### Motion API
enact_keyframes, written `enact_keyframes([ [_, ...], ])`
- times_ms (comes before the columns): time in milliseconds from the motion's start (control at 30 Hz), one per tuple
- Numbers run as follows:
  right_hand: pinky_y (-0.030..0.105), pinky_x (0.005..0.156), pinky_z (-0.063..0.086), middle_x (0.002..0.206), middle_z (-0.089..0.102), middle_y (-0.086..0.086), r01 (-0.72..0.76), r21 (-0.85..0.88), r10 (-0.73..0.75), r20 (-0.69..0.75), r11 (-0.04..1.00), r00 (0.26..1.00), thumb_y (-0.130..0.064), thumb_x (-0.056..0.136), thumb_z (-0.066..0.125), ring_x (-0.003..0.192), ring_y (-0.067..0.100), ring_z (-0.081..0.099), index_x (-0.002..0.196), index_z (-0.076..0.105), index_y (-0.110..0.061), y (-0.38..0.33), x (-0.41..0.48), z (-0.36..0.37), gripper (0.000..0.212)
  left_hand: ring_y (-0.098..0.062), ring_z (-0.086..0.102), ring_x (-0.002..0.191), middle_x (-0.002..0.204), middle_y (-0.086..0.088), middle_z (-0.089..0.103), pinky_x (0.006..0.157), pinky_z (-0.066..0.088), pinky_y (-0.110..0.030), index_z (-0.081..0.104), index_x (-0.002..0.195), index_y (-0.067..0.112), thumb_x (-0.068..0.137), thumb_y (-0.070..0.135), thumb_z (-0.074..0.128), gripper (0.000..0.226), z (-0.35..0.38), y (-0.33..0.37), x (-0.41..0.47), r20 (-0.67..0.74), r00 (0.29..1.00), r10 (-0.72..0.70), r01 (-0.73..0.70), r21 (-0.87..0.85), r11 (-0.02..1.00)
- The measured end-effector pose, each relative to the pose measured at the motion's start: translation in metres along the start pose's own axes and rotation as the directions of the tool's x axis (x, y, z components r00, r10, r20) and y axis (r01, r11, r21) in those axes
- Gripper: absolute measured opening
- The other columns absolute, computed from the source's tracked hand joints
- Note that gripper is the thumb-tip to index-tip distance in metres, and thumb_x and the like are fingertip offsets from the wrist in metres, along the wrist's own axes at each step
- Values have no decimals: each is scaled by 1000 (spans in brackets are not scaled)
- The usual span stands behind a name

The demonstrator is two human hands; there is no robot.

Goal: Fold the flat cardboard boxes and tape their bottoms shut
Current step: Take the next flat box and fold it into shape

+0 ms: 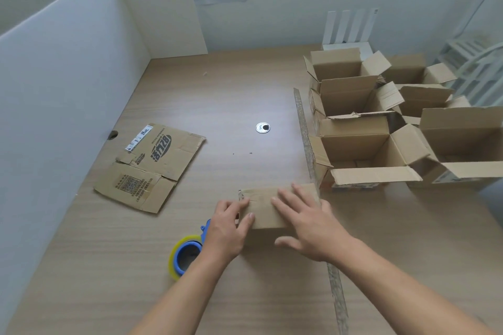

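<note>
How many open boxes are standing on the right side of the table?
6. Left row: left front box, left middle box, left back box. Right row: right front box, right middle box, right back box. Others may hide behind them.

Wooden table (217, 90): flat cardboard (152, 166) left, tape roll (182, 255) front, small box (262, 217) centre, open boxes (353, 139) right
</note>
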State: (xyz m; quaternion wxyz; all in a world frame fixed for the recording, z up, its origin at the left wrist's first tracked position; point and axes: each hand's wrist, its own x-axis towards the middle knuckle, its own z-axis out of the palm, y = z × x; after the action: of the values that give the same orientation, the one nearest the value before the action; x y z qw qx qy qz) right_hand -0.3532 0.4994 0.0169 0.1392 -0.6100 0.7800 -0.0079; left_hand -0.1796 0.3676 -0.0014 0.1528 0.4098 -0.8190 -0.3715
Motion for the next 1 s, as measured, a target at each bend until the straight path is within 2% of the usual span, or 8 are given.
enact_keyframes([
  [167,52,103,27,162,-23,-9,-9,-104,9,-4,995,1000,-66,90,47,150,25,-18,145,-14,-57,-11,16,2,82,1,57,93,109,2,55,89,48,-20,65,128,19,93,23,68,36,-5,-9,-3,-30,999,-29,26,-107,994],
  [300,52,98,28,163,-21,-4,11,-147,-7,24,989,1000,-67,91,45,150,28,-16,143,-11,-62,-11,22,2,76,11,54,91,110,1,52,81,37,0,57,138,20,95,19,64,43,-2,-14,-8,-35,998,-46,42,-109,993],
  [367,53,99,27,162,-23,-2,30,-163,-20,61,986,998,-69,91,41,150,28,-17,143,-12,-62,-14,22,1,74,21,51,88,112,-1,50,76,35,2,49,143,21,96,17,63,50,-2,-17,-11,-5,997,-82,81,-149,986],
  [533,57,103,24,162,-24,-2,64,-177,-40,137,982,990,-82,74,7,148,29,-23,139,-21,-62,-18,22,-2,73,28,46,95,120,-1,49,77,33,4,45,147,16,94,16,65,56,-4,-28,-12,52,995,-87,94,-150,984],
  [667,58,105,26,161,-10,2,57,-143,-36,142,988,989,-74,88,37,148,33,-16,141,-11,-65,-11,26,-2,71,15,54,99,118,5,51,79,37,1,48,145,19,93,18,66,56,-1,-24,-10,53,992,-114,122,-174,977],
  [733,54,102,31,159,-1,5,43,-132,-31,88,990,996,-74,89,39,148,33,-5,141,-9,-65,-7,24,-3,71,6,56,101,115,4,54,78,40,0,51,143,18,93,17,66,52,-2,-18,-8,11,992,-129,129,-217,968],
  [867,51,103,36,155,13,3,-98,113,102,-34,989,994,-74,88,39,143,24,10,141,0,-69,7,28,-13,66,4,57,103,115,0,57,79,42,-3,56,136,21,97,21,61,39,-13,-3,2,-114,983,-146,100,-336,937],
  [1000,47,110,34,138,38,-2,-143,589,289,-162,796,944,-74,83,45,131,24,35,133,16,-77,27,41,-22,58,7,54,109,119,10,53,95,48,-23,56,134,26,89,38,55,46,-23,1,8,-197,968,-155,73,-369,927],
])
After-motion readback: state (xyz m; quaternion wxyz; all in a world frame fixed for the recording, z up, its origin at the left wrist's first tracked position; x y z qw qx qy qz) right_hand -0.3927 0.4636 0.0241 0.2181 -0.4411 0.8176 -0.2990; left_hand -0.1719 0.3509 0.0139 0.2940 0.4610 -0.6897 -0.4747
